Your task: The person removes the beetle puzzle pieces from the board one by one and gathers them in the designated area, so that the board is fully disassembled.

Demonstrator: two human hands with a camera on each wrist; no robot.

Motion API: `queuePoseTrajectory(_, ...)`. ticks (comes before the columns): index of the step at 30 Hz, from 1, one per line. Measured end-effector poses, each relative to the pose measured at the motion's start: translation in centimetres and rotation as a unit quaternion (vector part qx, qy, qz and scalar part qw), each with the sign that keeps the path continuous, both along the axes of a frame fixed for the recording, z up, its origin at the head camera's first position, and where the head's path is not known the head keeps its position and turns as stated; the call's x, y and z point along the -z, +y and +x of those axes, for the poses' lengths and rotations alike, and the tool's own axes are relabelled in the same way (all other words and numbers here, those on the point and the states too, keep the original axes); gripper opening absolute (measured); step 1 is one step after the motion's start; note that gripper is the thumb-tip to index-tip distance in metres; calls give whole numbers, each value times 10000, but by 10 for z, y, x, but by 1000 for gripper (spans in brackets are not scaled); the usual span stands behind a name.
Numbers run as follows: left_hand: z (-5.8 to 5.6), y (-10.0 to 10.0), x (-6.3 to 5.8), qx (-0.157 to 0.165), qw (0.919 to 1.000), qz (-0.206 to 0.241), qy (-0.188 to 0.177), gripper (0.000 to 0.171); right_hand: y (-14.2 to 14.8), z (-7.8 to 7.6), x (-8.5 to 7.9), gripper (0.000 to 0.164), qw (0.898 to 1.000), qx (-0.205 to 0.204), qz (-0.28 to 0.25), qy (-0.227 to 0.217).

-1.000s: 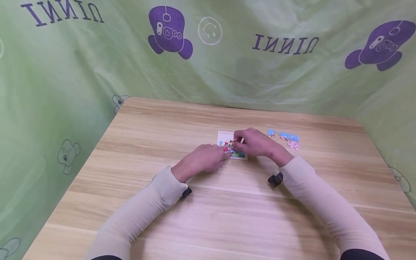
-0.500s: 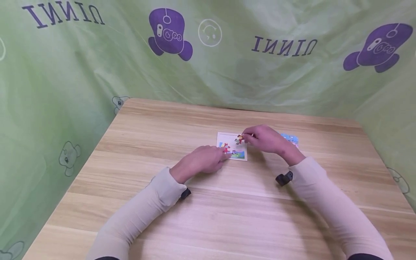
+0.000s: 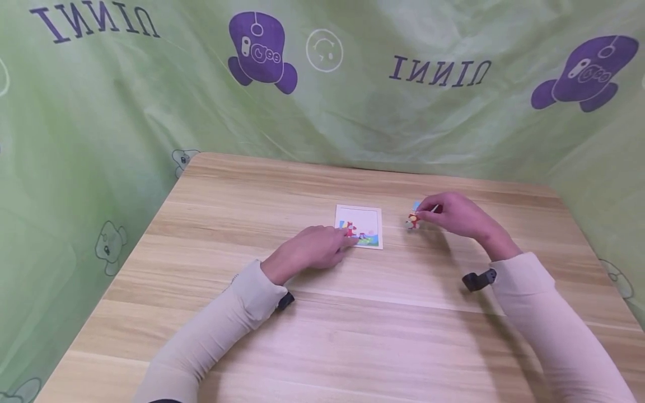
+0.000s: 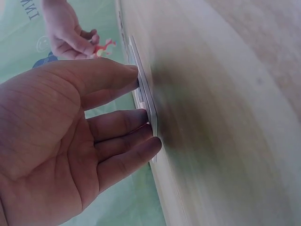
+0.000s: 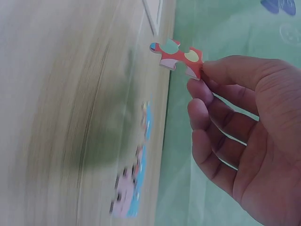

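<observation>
A shallow white puzzle tray (image 3: 359,214) lies flat on the table, with several fitted pieces along its front part. My left hand (image 3: 318,247) rests at the tray's near left corner. In the left wrist view, its extended fingers (image 4: 123,123) touch the tray's edge and surface. Right of the tray, my right hand (image 3: 453,214) holds up a red puzzle piece (image 5: 175,54), pinched at one end between thumb and index finger. That piece has green, yellow and pale pink patches. Its other fingers are bent loosely beneath, holding nothing.
Loose blue and pink puzzle pieces (image 5: 126,190) lie on the wooden table (image 3: 322,336) below the right hand. In the head view that hand covers most of them; one blue piece (image 3: 416,205) shows. A green printed curtain (image 3: 353,123) hangs behind the table.
My right hand has moved right, from over the tray to beside it, carrying the red puzzle piece off. The tray's middle is now uncovered. My left hand has stayed at the tray's corner.
</observation>
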State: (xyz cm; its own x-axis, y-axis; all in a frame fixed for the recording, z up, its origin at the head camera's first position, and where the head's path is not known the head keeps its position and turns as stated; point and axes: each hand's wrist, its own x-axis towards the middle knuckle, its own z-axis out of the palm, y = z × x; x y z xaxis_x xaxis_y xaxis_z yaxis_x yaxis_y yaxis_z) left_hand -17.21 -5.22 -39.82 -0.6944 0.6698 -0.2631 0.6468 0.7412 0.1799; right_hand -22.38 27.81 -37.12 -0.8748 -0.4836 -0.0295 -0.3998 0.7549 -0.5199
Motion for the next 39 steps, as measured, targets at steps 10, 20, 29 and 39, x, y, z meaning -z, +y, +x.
queuePoseTrajectory(10,2,2,0,96,9997,165,129,45,29,0,1,12,9995,188,-79,-238)
queuePoseTrajectory(20,4,5,3,85,9996,244,146,44,45,-7,7,17,9971,436,104,-616)
queuePoseTrajectory(29,6,6,2,19,9994,355,28,46,50,-13,9,18,9960,553,412,-571)
queuePoseTrajectory(39,5,6,5,122,9993,323,164,44,50,-18,13,20,9957,531,529,-539)
